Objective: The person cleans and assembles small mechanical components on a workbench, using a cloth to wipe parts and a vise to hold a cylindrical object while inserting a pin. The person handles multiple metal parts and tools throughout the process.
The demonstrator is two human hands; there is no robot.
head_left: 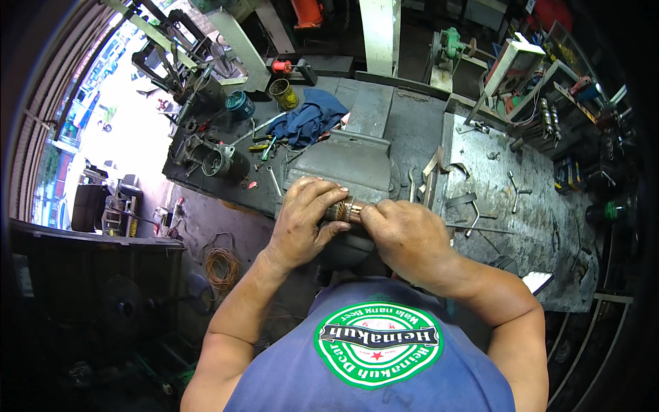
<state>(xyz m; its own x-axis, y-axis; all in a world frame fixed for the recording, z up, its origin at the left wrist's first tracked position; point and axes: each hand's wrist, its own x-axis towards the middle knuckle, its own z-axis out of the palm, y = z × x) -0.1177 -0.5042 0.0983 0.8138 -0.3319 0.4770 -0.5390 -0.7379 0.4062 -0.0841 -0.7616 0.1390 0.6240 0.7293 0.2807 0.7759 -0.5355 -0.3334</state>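
Note:
My left hand (302,223) is wrapped round the left part of a motor armature (353,211), with the fingers over the top and the thumb below. Copper windings and a copper-coloured commutator show between my two hands. My right hand (412,237) is closed at the commutator end, its thumb and forefinger pressed against it. Both ends of the armature are hidden by my hands. Just beyond them is a large grey bench vise (347,161), and the armature is held above its near side.
A blue cloth (309,117), a yellow can (284,95), a teal can (240,105) and a wrench (274,180) lie beyond my left hand. On the metal-topped table (542,240) at right are a T-handled tool (516,192) and other hand tools. Coiled orange cable (222,268) lies on the floor.

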